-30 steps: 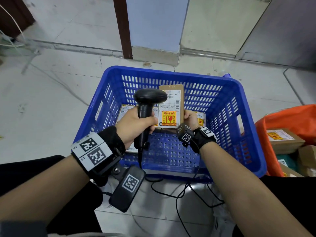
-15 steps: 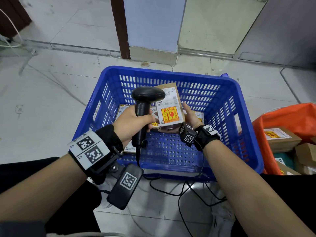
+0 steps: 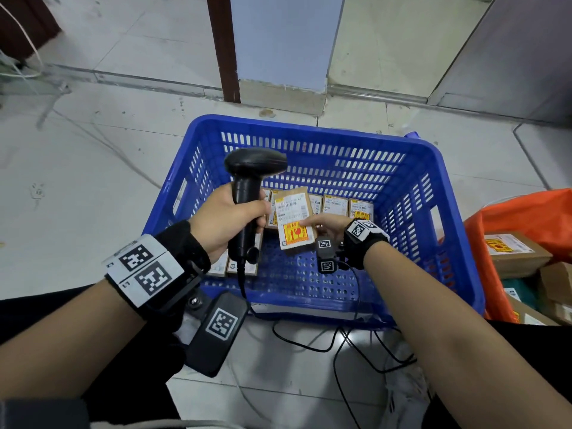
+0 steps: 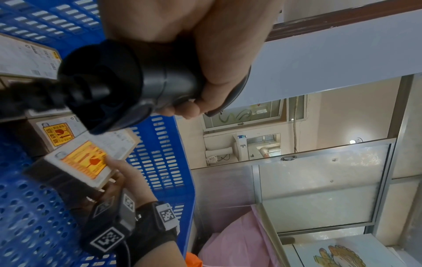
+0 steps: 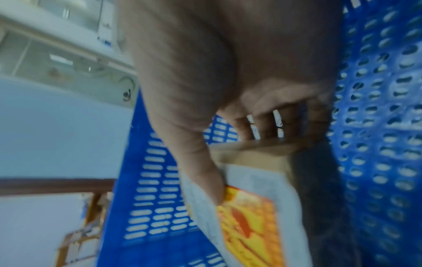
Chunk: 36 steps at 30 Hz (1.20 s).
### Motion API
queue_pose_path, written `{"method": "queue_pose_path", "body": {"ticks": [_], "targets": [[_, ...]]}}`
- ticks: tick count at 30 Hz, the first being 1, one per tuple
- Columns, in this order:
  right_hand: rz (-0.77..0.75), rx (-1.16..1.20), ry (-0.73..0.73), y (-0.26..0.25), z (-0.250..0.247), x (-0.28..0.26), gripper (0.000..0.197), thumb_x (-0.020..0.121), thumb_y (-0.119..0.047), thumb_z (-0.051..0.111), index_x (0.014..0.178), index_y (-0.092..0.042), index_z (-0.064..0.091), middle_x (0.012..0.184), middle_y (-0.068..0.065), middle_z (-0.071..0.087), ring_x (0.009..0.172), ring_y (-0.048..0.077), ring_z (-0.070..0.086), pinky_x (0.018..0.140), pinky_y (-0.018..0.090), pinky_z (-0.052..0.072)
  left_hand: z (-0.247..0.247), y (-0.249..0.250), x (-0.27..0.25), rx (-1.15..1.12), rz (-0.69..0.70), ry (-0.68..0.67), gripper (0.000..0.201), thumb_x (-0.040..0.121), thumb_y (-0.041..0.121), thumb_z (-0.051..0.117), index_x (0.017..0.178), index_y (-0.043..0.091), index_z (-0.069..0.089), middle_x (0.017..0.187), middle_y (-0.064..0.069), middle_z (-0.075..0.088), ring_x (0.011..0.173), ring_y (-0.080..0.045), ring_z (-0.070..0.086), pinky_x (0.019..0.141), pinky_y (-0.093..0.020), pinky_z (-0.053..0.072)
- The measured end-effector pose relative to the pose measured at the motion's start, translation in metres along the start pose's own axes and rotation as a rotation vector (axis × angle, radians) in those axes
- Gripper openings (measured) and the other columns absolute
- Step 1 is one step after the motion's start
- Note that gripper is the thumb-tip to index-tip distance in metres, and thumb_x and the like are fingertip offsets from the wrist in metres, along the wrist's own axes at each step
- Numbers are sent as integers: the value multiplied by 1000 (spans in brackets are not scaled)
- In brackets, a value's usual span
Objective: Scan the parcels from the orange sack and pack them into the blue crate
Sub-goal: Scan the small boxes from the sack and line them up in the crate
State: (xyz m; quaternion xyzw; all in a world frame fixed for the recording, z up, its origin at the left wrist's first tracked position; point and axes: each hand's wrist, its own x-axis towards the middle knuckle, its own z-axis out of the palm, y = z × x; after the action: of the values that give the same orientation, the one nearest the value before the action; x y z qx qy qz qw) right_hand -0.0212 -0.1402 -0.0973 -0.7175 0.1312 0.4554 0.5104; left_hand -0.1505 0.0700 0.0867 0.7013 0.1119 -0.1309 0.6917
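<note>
Brown cardboard, a small flat parcel (image 3: 294, 222) with a white shipping label and a yellow-and-red fragile sticker, sits in your right hand (image 3: 328, 226) low inside the blue slotted plastic crate (image 3: 442, 193). Your thumb lies across the sticker on the top face while your fingers (image 5: 262, 126) curl under the far edge, so the parcel is pinched between them, label up and slightly tilted. In the right wrist view the picture is blurred, but the thumb on the sticker and the fingers beneath the box edge are plain.

Your left hand (image 3: 227, 219) is wrapped round the handle of the black handheld barcode scanner (image 3: 252, 181), fingers closed tight on it, the head upright above the near left part of the crate and just beside the parcel you hold. Its black cable (image 3: 309, 342) runs down over the near rim and loops on the tiled floor (image 3: 93, 156).

Along the far side of the crate's perforated base stands a row of similar brown labelled parcels (image 3: 346, 207), touching each other, and more lie flat at the near left under the scanner.

To your right, the orange sack (image 3: 523, 216) stands open just beside the crate, with further cardboard boxes (image 3: 515, 250) showing inside it.
</note>
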Motion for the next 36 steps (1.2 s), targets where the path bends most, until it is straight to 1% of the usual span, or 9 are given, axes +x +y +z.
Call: {"method": "queue_pose_path", "body": {"ticks": [2, 4, 6, 12, 16, 22, 30, 34, 36], "targets": [[85, -159, -16, -1, 9, 12, 58, 76, -35, 79, 122, -6, 59, 124, 22, 62, 95, 26, 61, 91, 39, 51, -6, -2, 0, -8, -7, 9, 11, 89, -2, 57, 90, 8, 54, 69, -5, 53, 54, -9, 53, 56, -20, 51], [165, -276, -11, -6, 23, 11, 22, 91, -28, 66, 94, -7, 59, 79, 9, 68, 57, 11, 61, 53, 21, 53, -11, -5, 0, -20, -23, 26, 10, 89, -1, 58, 94, 7, 54, 70, -4, 53, 54, -9, 53, 56, -20, 51], [217, -347, -9, -5, 33, 14, 24, 97, -24, 59, 77, -12, 52, 47, -5, 58, 32, 2, 50, 33, 15, 37, -17, -8, 2, -15, -30, 47, 11, 89, 0, 59, 97, 6, 54, 70, -5, 53, 55, -9, 53, 56, -19, 50], [283, -451, -21, 13, 51, 58, 40, 84, -34, 74, 114, -9, 65, 103, 11, 68, 85, 24, 65, 73, 34, 55, -29, -13, 7, -21, -44, 60, 7, 89, 2, 59, 92, 7, 55, 68, -7, 52, 59, -11, 52, 58, -20, 49], [221, -560, 5, 31, 61, 80, 52, 87, -27, 68, 129, 0, 57, 136, 20, 55, 127, 37, 51, 108, 46, 41, -31, -15, 11, 0, -67, 75, 5, 89, 7, 61, 92, 9, 57, 65, -6, 55, 61, -13, 53, 61, -23, 49], [225, -540, 89, 39, 64, 88, 42, 95, -12, 56, 132, 5, 51, 137, 20, 53, 125, 33, 52, 82, 29, 38, -29, -15, 14, -10, -69, 76, 5, 90, 8, 61, 94, 9, 57, 65, -5, 56, 61, -12, 55, 58, -19, 49], [183, -637, -51, 51, 47, 125, 44, 98, -28, 51, 133, -2, 55, 138, 21, 54, 117, 31, 57, 93, 36, 45, -17, -9, 21, -3, -55, 51, 5, 90, 8, 60, 93, 9, 56, 66, -6, 55, 65, -16, 55, 64, -27, 51], [155, -476, 20, 32, 24, 83, 32, 89, -29, 61, 99, 1, 66, 121, 23, 65, 89, 27, 64, 74, 30, 48, 6, -1, 25, -18, -21, 25, 10, 90, 2, 60, 97, 6, 56, 65, -5, 53, 57, -11, 53, 59, -22, 51], [78, -363, 138, 15, 10, 55, 24, 92, -21, 60, 105, -1, 64, 109, 22, 69, 80, 25, 60, 70, 32, 53, 20, 3, 26, 8, -4, -9, 11, 89, 1, 59, 98, 6, 56, 67, -5, 53, 57, -11, 52, 59, -23, 50]]}}
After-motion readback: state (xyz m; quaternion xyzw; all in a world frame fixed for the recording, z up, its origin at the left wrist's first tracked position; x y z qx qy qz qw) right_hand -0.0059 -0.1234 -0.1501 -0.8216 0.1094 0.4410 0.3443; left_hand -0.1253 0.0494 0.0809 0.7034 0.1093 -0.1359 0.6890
